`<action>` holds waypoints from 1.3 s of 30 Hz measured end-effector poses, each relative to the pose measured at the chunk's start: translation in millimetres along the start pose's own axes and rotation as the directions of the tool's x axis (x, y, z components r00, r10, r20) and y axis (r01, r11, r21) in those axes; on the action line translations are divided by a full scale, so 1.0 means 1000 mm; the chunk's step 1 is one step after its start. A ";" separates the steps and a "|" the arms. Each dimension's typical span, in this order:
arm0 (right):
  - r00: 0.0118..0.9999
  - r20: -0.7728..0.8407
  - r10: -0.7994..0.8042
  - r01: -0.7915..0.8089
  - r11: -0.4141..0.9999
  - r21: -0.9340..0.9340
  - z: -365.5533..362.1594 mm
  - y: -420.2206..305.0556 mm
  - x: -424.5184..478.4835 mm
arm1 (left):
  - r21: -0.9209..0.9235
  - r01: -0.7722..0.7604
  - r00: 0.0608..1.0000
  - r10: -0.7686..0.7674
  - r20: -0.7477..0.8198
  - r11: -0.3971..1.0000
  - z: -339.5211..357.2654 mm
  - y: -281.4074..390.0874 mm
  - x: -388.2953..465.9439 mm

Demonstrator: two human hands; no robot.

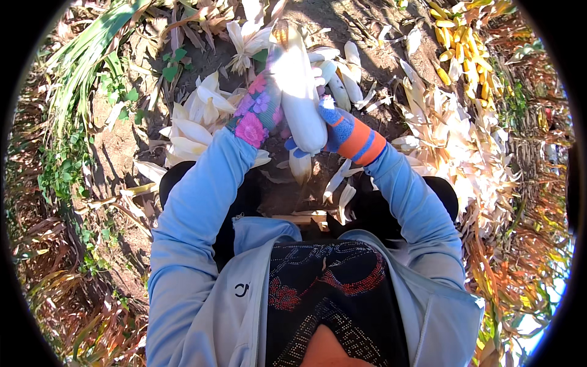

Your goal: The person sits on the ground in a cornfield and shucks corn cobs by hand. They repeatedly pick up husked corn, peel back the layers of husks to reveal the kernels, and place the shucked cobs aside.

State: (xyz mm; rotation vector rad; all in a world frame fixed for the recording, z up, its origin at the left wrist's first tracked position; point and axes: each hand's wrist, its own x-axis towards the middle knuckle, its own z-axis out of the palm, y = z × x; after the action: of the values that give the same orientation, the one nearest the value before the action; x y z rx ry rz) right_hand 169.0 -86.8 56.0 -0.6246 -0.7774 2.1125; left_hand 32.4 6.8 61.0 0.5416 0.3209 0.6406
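A maize ear in a pale husk (302, 112) is held up before me, its lower end toward my body. My left hand (259, 108), in a glove with pink and purple flowers, grips its left side and upper part. The right hand (344, 128), gloved in blue and orange, holds the lower right side, with blue fingertips showing beneath the ear. Near the far end, a yellowish-brown patch (281, 34) shows, possibly kernels or dry husk. Strong sunlight washes out the ear's middle. Below the hands, another pale husked piece (300, 166) with a brown tip is partly hidden.
Several ears in their husks (351, 85) lie on the soil just beyond my right hand. Bare yellow maize cobs (465, 50) are heaped at the far right. Stripped husks form a large pile (458, 147) on the right and a smaller one (195, 121) on the left.
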 end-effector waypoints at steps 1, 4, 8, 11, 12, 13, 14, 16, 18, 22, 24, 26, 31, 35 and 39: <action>0.997 -0.061 -0.043 0.043 0.999 0.003 -0.011 0.011 -0.001 | 0.225 -0.043 0.999 0.038 0.025 0.974 0.007 -0.006 -0.004; 0.965 -0.239 -0.110 0.109 0.994 -0.017 -0.028 0.030 -0.007 | 0.489 -0.066 0.996 0.083 -0.013 0.870 0.012 -0.018 -0.007; 0.794 -0.540 -0.281 0.015 0.896 -0.445 -0.030 0.031 -0.022 | 0.245 -0.061 0.965 0.119 -0.232 0.968 -0.013 -0.035 0.000; 0.662 -0.522 -0.538 -0.180 0.562 -0.808 -0.029 0.025 -0.037 | 0.130 -0.007 0.965 0.041 -0.259 0.991 -0.011 -0.055 -0.013; 0.648 -0.462 -0.606 -0.195 0.455 -0.869 -0.033 0.028 -0.041 | 0.272 0.028 0.975 0.033 -0.218 0.962 -0.005 -0.064 -0.017; 0.639 -0.438 -0.632 -0.179 0.432 -0.884 -0.035 0.031 -0.043 | 0.315 0.017 0.971 0.060 -0.233 0.949 0.001 -0.074 -0.019; 0.629 -0.414 -0.658 -0.164 0.408 -0.898 -0.037 0.034 -0.044 | 0.357 0.007 0.965 0.087 -0.247 0.934 0.007 -0.084 -0.020; 0.620 -0.462 -0.634 -0.189 0.451 -0.872 -0.032 0.035 -0.045 | 0.406 -0.027 0.955 0.144 -0.260 0.914 0.010 -0.093 -0.023; 0.627 -0.495 -0.602 -0.241 0.455 -0.857 -0.023 0.036 -0.050 | 0.386 -0.009 0.941 0.139 -0.310 0.922 0.010 -0.094 -0.026; 0.657 -0.425 -0.622 -0.273 0.330 -0.904 -0.025 0.044 -0.055 | 0.352 0.027 0.921 0.114 -0.372 0.935 0.007 -0.099 -0.032; 0.671 -0.432 -0.603 -0.290 0.323 -0.901 -0.027 0.046 -0.057 | 0.364 0.016 0.920 0.128 -0.370 0.931 0.005 -0.102 -0.035; 0.693 -0.436 -0.574 -0.308 0.311 -0.899 -0.026 0.044 -0.061 | 0.393 0.040 0.917 0.122 -0.379 0.919 0.004 -0.103 -0.039; 0.669 -0.500 -0.550 -0.206 0.510 -0.835 -0.043 0.047 -0.066 | 0.289 0.043 0.922 0.074 -0.381 0.956 0.004 -0.105 -0.038; 0.706 -0.522 -0.479 -0.040 0.708 -0.705 -0.039 0.043 -0.067 | 0.217 0.006 0.941 0.068 -0.330 0.976 -0.005 -0.110 -0.036; 0.725 -0.619 -0.301 -0.081 0.855 -0.512 -0.044 0.040 -0.067 | 0.080 0.034 0.960 -0.010 -0.281 0.996 -0.003 -0.106 -0.038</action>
State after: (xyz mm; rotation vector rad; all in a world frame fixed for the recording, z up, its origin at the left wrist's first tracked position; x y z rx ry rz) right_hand 215.6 -146.7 9.3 -1.5021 -0.8966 1.3536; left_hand 52.7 -88.1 2.6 0.5270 0.6228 0.6856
